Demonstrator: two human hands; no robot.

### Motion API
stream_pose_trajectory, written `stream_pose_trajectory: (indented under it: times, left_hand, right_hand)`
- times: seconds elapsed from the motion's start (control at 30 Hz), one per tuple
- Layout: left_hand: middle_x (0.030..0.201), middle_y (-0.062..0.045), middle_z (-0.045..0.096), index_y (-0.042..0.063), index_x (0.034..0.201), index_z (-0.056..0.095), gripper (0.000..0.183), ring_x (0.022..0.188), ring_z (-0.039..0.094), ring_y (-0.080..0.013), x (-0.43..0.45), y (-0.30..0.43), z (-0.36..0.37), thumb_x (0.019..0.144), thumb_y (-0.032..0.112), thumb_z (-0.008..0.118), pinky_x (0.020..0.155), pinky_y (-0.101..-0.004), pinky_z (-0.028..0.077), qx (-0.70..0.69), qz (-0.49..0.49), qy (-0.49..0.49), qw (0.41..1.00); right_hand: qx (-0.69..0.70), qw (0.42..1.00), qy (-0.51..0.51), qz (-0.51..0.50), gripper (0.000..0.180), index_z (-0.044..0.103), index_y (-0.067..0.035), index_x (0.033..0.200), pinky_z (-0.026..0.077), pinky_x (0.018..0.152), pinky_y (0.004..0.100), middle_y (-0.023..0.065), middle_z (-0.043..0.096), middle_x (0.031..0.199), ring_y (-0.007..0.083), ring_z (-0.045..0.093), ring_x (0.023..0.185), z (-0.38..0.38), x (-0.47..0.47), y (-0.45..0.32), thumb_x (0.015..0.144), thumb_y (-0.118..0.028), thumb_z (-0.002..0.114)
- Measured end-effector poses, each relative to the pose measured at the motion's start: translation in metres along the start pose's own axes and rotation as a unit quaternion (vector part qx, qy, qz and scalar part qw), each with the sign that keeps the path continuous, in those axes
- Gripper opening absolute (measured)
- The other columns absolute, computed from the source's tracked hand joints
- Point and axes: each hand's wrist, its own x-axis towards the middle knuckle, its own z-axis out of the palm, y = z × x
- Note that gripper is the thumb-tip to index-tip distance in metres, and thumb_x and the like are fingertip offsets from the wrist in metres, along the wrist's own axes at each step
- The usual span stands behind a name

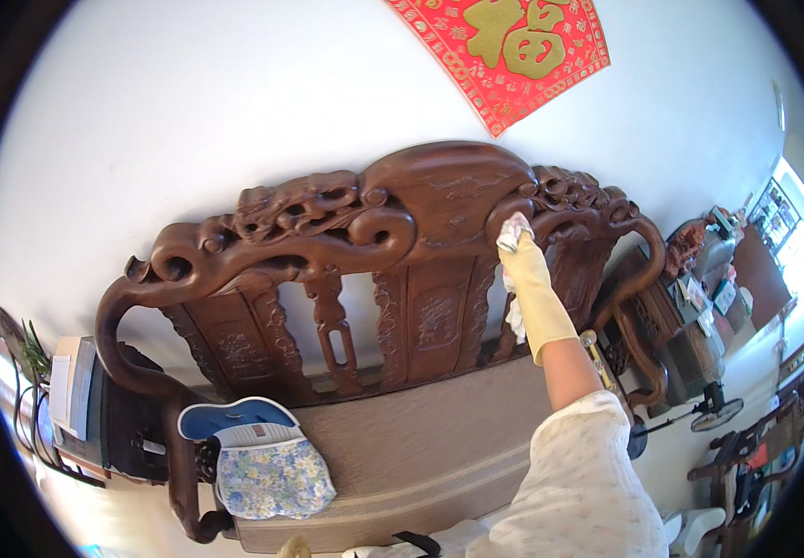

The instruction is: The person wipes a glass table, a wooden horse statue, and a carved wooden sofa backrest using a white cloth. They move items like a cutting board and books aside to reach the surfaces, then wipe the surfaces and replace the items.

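Note:
My right hand (pixel 522 258), in a pale yellow rubber glove, is closed on a crumpled white and pink cloth (pixel 514 230). The cloth touches the carved scroll right of the raised centre panel on the backrest of a dark wooden settee (pixel 454 199). More of the white cloth hangs below, behind the glove. At the bottom edge a small yellowish piece of my left hand's glove (pixel 294 547) shows; its fingers cannot be made out.
A brown seat mat (pixel 416 432) covers the settee. A blue and white plastic item with a floral cushion (pixel 275 478) lies at its left end. A red and gold decoration (pixel 513 56) hangs above. Right stand a fan (pixel 716 411) and a cluttered cabinet; left, a side table with boxes (pixel 71 383).

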Motion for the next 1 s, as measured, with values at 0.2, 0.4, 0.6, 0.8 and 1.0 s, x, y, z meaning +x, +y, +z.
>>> stream_pose_trajectory:
  times: [0.2,0.4,0.6,0.8,1.0]
  left_hand:
    - [0.118,-0.015,0.074,0.001,0.129,0.067,0.03,0.116,0.067,-0.0276,-0.018,0.076,0.127,0.105,0.018,0.061,0.1,-0.0362,0.052,-0.258,-0.075,-0.002,0.963]
    - [0.119,-0.022,0.073,0.003,0.134,0.065,0.038,0.116,0.067,-0.0296,-0.072,0.177,0.212,0.107,0.028,0.057,0.099,-0.0393,0.051,-0.108,-0.057,-0.056,0.991]
    - [0.124,-0.026,0.07,0.004,0.137,0.063,0.04,0.123,0.065,-0.0345,-0.09,0.204,0.214,0.105,0.028,0.059,0.1,-0.0411,0.051,-0.066,0.0,0.028,0.997]
    - [0.127,-0.025,0.069,0.004,0.139,0.062,0.039,0.123,0.065,-0.0335,-0.092,0.214,0.208,0.105,0.023,0.059,0.103,-0.0402,0.05,-0.042,-0.005,0.004,0.999]
    - [0.13,-0.024,0.068,0.004,0.141,0.06,0.04,0.125,0.064,-0.0331,-0.085,0.233,0.199,0.106,0.023,0.059,0.104,-0.0405,0.049,-0.048,-0.059,-0.001,0.997]
  right_hand:
    - [-0.174,0.98,-0.056,-0.077,0.078,0.025,-0.027,0.162,0.056,0.095,0.0462,0.0201,0.072,0.121,0.0362,0.071,0.109,0.001,0.091,-0.02,0.094,-0.036,0.062]
    - [-0.124,0.974,-0.13,-0.136,0.06,0.054,-0.008,0.14,0.053,0.1,0.0474,0.0243,0.069,0.123,0.039,0.067,0.115,-0.024,0.129,-0.016,0.088,-0.032,0.07]
    - [-0.136,0.967,-0.119,-0.18,0.056,0.053,-0.009,0.141,0.054,0.095,0.0505,0.0251,0.071,0.117,0.0414,0.069,0.108,-0.018,0.093,0.01,0.092,-0.034,0.064]
    - [-0.066,0.979,-0.063,-0.18,0.057,0.051,-0.016,0.146,0.056,0.088,0.0519,0.0233,0.074,0.106,0.0419,0.072,0.096,0.006,0.062,0.084,0.095,-0.04,0.059]
    - [-0.152,0.967,-0.167,-0.118,0.063,0.051,-0.012,0.147,0.057,0.091,0.0471,0.0217,0.073,0.116,0.0382,0.071,0.106,0.03,0.114,0.075,0.091,-0.034,0.067]
